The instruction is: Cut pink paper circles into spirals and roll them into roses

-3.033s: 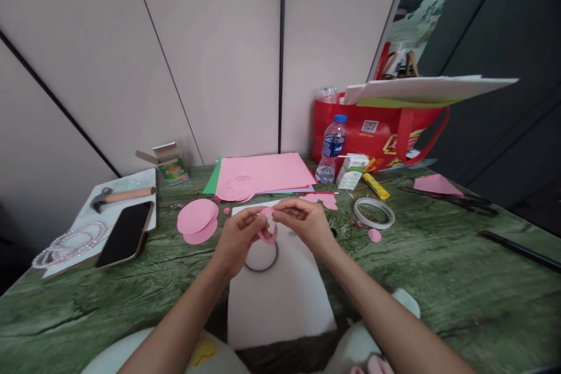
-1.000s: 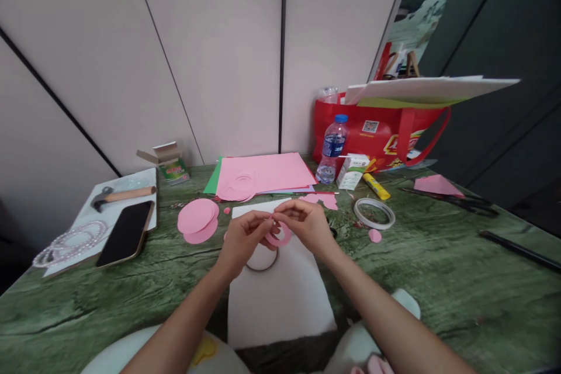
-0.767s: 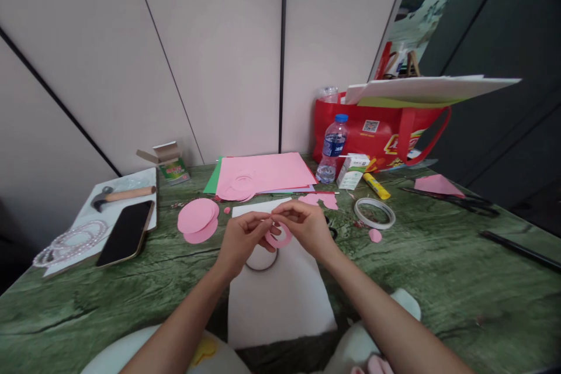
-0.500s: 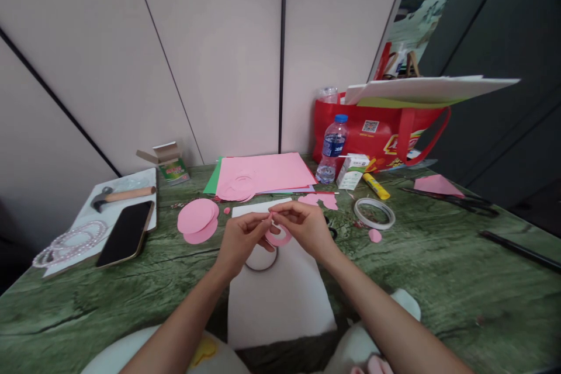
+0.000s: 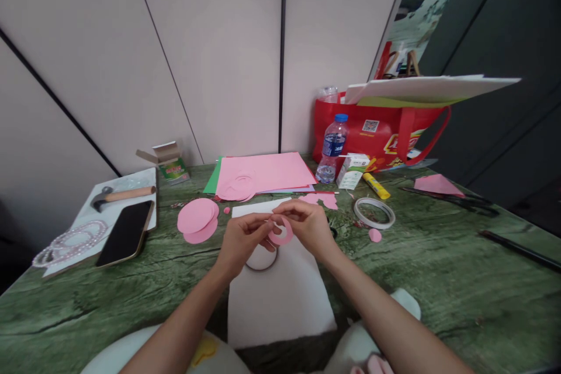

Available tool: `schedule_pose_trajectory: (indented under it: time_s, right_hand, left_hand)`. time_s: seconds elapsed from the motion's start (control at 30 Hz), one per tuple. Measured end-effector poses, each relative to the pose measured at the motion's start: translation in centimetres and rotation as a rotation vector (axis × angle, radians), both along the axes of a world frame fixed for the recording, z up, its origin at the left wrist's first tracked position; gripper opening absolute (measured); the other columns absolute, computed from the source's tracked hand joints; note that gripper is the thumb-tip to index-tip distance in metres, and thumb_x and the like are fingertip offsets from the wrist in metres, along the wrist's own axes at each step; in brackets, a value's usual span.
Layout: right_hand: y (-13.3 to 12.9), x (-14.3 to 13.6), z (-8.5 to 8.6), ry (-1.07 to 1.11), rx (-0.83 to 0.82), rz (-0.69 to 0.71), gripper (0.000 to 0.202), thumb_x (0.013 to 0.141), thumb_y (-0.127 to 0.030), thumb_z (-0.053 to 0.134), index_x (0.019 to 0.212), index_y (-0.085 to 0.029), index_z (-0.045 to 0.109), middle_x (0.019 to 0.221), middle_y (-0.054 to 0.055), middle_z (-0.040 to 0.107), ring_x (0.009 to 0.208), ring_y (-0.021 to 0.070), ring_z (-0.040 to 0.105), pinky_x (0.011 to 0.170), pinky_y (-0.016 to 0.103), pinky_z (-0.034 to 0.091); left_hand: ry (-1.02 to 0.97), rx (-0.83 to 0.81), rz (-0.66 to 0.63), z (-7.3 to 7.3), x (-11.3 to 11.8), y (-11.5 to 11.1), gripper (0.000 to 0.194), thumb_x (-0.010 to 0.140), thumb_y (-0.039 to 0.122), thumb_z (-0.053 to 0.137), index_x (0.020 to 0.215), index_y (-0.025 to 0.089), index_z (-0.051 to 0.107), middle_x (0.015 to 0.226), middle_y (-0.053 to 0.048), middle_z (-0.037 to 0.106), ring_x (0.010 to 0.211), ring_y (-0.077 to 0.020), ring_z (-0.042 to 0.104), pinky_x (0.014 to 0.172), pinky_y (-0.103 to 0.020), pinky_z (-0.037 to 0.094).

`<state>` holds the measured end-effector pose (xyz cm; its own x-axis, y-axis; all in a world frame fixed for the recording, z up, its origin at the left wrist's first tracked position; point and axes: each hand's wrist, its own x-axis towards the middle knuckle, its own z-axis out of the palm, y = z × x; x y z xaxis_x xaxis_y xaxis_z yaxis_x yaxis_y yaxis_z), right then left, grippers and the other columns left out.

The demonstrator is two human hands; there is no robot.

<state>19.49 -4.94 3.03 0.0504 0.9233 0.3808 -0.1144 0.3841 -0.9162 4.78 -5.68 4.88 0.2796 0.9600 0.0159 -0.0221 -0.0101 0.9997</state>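
A pink paper ring (image 5: pixel 284 236) is held up between both hands, above a white sheet (image 5: pixel 280 304) on the table. My left hand (image 5: pixel 245 238) pinches the ring's left side with thumb and fingertips. On the upper side, my right hand (image 5: pixel 309 225) has its fingers closed on the same ring. Below my left hand a round white piece with a dark rim (image 5: pixel 262 259) lies on the sheet. Pink paper discs (image 5: pixel 197 216) are stacked to the left, and a pink scrap (image 5: pixel 322 200) lies behind my right hand.
Pink sheets (image 5: pixel 274 169) lie at the back. A bottle (image 5: pixel 333 149), small carton (image 5: pixel 353 171), glue stick (image 5: pixel 376 186) and tape roll (image 5: pixel 374 214) stand or lie right, before a red bag (image 5: pixel 350 120). Left are a hammer (image 5: pixel 127 194), phone (image 5: pixel 126 232) and beads (image 5: pixel 72 241); scissors (image 5: pixel 464 201) lie far right.
The ring has turned slightly and shows more of its round opening. My fingertips have shifted a little along it; both hands stay in nearly the same place.
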Motion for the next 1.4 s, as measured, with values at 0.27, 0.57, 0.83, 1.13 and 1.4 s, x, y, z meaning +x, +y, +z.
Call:
schedule_pose_trajectory:
  time_s: [0.27, 0.57, 0.83, 1.13, 1.4]
  right_hand:
    - [-0.13, 0.05, 0.33, -0.053, -0.016, 0.017, 0.012, 0.067, -0.027, 0.069, 0.076, -0.020, 0.071, 0.073, 0.003, 0.070, 0.066, 0.0169, 0.065, 0.063, 0.029, 0.054]
    - [-0.12, -0.05, 0.06, -0.001, -0.037, 0.018, 0.013, 0.062, -0.027, 0.074, 0.071, -0.019, 0.069, 0.069, 0.002, 0.067, 0.061, 0.0146, 0.062, 0.058, 0.026, 0.053]
    - [0.16, 0.05, -0.19, -0.006, -0.001, 0.001, 0.012, 0.061, -0.026, 0.074, 0.067, -0.018, 0.069, 0.068, 0.002, 0.065, 0.060, 0.0136, 0.061, 0.056, 0.024, 0.052]
    - [0.14, 0.12, -0.15, -0.080, 0.039, 0.024, 0.013, 0.068, -0.018, 0.066, 0.079, -0.021, 0.072, 0.077, 0.003, 0.071, 0.071, 0.0168, 0.065, 0.065, 0.027, 0.054]
    - [0.06, -0.04, -0.25, -0.002, -0.019, 0.025, 0.010, 0.064, -0.017, 0.070, 0.074, -0.020, 0.072, 0.070, 0.002, 0.070, 0.062, 0.0150, 0.064, 0.059, 0.025, 0.053]
  left_hand:
    - [-0.014, 0.010, -0.006, -0.24, -0.13, 0.18, 0.025, 0.071, 0.029, 0.068, 0.089, 0.013, 0.070, 0.066, -0.005, 0.068, 0.048, -0.0135, 0.061, 0.048, -0.025, 0.052]
    - [-0.009, -0.010, -0.010, -0.07, -0.06, 0.04, 0.023, 0.071, 0.027, 0.067, 0.088, 0.012, 0.070, 0.067, -0.005, 0.068, 0.048, -0.0127, 0.060, 0.049, -0.024, 0.051]
    - [0.006, 0.016, -0.021, 0.05, 0.00, -0.05, 0.022, 0.072, 0.026, 0.065, 0.087, 0.010, 0.071, 0.065, -0.004, 0.067, 0.049, -0.0118, 0.060, 0.049, -0.022, 0.051]
    - [-0.029, 0.036, 0.003, -0.18, -0.11, 0.29, 0.023, 0.072, 0.027, 0.066, 0.090, 0.013, 0.070, 0.068, -0.003, 0.067, 0.050, -0.0106, 0.060, 0.050, -0.022, 0.052]
    - [0.005, 0.034, -0.010, 0.06, -0.11, -0.04, 0.024, 0.073, 0.026, 0.064, 0.091, 0.010, 0.070, 0.066, -0.004, 0.067, 0.049, -0.0109, 0.059, 0.050, -0.022, 0.051]
